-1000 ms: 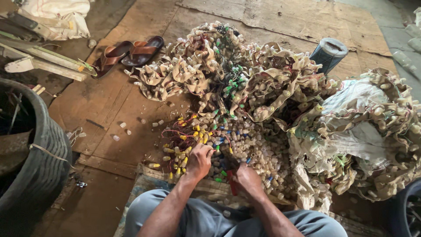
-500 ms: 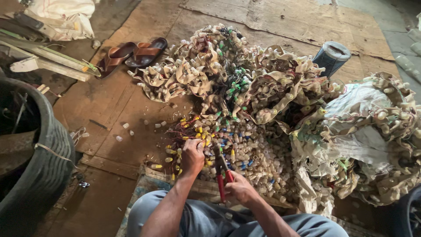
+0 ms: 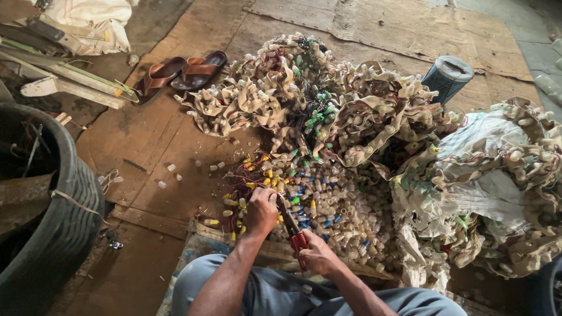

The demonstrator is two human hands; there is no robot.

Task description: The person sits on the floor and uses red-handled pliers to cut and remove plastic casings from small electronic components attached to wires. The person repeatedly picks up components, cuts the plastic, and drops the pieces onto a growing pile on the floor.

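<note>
**Cutters at the pile of small caps**

Cutters [image 3: 291,228] with red handles sit clenched in the right hand [image 3: 313,254], blades pointing up toward the left hand [image 3: 261,210]. That hand is closed on a bunch of yellow-tipped wires [image 3: 246,193] at the near edge of the pile of pale caps [image 3: 345,205]. 2 brown sandals [image 3: 181,73] lie well apart, beside a black tyre [image 3: 64,228].

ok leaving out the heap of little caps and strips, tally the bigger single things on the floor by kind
sandals: 2
red-handled cutters, held in the right hand: 1
blue-grey roll: 1
black tyre: 1
white sack: 1
Total: 6
The left hand grips wires in the heap.
</note>
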